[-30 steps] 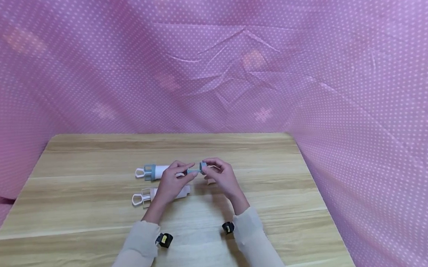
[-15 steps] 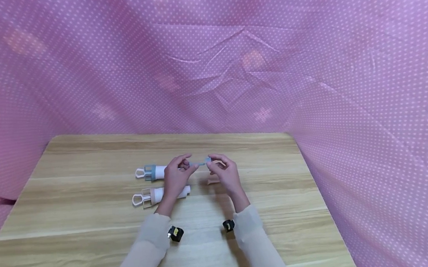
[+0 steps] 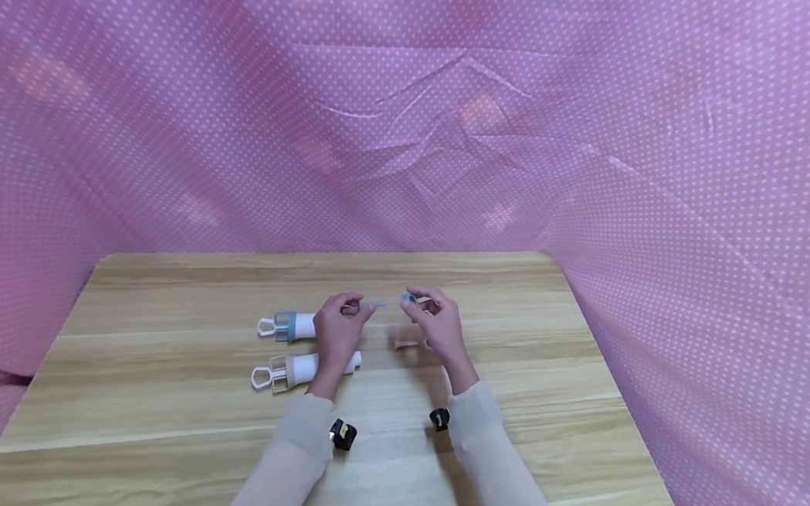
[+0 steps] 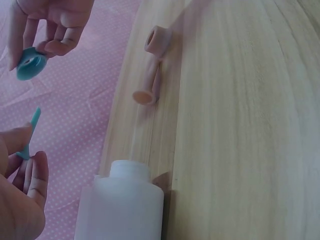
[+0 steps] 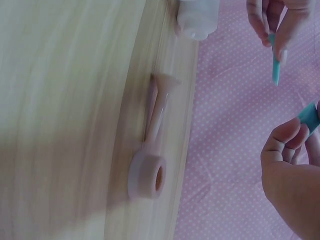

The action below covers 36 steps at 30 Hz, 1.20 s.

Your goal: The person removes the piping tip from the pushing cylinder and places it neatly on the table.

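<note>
My left hand (image 3: 337,327) pinches a slim teal stem (image 4: 33,125) with a flared base, between thumb and fingers. Opposite it, my right hand (image 3: 441,324) holds a teal ring-shaped cap (image 4: 31,66) by its edge; its opening shows in the left wrist view. A gap separates the stem's tip from the cap. Below the hands, a pink stem with a flared end (image 5: 159,107) lies on the table beside a pink ring-shaped cap (image 5: 150,176). A white bottle with a pink collar (image 3: 305,367) lies near my left wrist, partly covered by it.
Another white bottle, with a teal collar (image 3: 286,327), lies farther back, its right end hidden behind my left hand. Both bottles have open frames and loop handles pointing left. Pink dotted cloth (image 3: 397,129) hangs around the wooden table (image 3: 181,468).
The teal stem and cap, close together earlier, are now farther apart. Both hands have shifted right and slightly away from the body, uncovering more of the pink stem.
</note>
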{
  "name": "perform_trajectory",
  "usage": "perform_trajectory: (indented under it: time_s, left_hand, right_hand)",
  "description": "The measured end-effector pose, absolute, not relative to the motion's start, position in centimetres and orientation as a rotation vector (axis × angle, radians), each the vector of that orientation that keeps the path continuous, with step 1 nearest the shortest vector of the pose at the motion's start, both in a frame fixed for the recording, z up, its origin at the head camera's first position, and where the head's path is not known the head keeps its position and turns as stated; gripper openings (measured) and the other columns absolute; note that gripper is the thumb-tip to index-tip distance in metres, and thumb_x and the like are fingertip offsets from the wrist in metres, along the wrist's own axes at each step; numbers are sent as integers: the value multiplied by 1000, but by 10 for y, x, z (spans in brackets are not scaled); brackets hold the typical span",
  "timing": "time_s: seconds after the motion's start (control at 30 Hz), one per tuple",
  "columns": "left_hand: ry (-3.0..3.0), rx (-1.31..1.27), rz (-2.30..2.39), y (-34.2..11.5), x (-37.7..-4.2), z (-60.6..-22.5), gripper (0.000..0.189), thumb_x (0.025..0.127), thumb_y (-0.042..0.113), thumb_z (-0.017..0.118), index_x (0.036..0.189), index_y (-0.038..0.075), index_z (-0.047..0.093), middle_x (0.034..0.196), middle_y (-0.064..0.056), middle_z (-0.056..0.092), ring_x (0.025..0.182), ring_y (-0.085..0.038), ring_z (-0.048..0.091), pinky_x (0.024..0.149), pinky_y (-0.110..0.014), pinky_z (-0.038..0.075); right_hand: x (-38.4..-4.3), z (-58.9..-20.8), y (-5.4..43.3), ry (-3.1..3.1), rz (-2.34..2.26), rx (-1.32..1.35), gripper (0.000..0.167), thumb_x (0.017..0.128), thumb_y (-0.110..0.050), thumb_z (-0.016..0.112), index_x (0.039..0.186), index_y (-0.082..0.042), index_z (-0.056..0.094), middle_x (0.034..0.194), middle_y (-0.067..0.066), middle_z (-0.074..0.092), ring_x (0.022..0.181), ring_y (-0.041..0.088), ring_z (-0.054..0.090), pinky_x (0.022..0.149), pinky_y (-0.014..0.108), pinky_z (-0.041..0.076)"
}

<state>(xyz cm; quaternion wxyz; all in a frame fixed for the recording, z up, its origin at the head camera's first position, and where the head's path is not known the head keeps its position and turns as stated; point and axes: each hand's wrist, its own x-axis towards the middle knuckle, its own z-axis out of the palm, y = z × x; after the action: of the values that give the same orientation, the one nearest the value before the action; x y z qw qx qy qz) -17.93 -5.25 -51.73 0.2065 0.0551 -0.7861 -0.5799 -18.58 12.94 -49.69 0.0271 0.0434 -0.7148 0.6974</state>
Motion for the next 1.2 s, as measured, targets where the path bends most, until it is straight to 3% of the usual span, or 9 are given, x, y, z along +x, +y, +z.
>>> perform_trajectory:
  time_s: [0.13, 0.4, 0.87, 1.2]
  left_hand:
    - [-2219, 186, -1607, -51, -183, -520, 29, 82, 11, 87, 104, -3, 76, 94, -16, 71, 83, -29, 72, 74, -41, 61]
    - [-2282, 230, -1584, -51, -191, -520, 26, 84, 12, 85, 106, 0, 77, 96, -16, 71, 86, -28, 71, 78, -40, 60]
    - [-2228, 290, -1601, -36, -198, -518, 25, 84, 3, 81, 108, -3, 76, 98, -18, 73, 89, -30, 72, 81, -39, 60]
    - [-2233, 282, -1595, -19, -204, -519, 21, 86, 1, 80, 106, -1, 77, 98, -18, 74, 89, -30, 72, 81, -40, 60]
  right_hand:
    - [-190, -499, 134, -2235, 2142, 74, 31, 90, -17, 79, 117, -6, 72, 87, 8, 66, 68, 13, 58, 37, 20, 30]
    - [-193, -485, 141, -2301, 2099, 75, 31, 91, -3, 75, 119, 8, 68, 111, 24, 63, 76, 12, 59, 62, 20, 51]
    - [-217, -512, 152, -2365, 1944, 18, 30, 87, -6, 79, 116, 0, 72, 98, 7, 63, 76, 10, 55, 61, 17, 47]
    - [-220, -518, 156, -2427, 1910, 29, 37, 87, -6, 78, 121, 7, 67, 112, 13, 62, 80, 12, 55, 64, 18, 48]
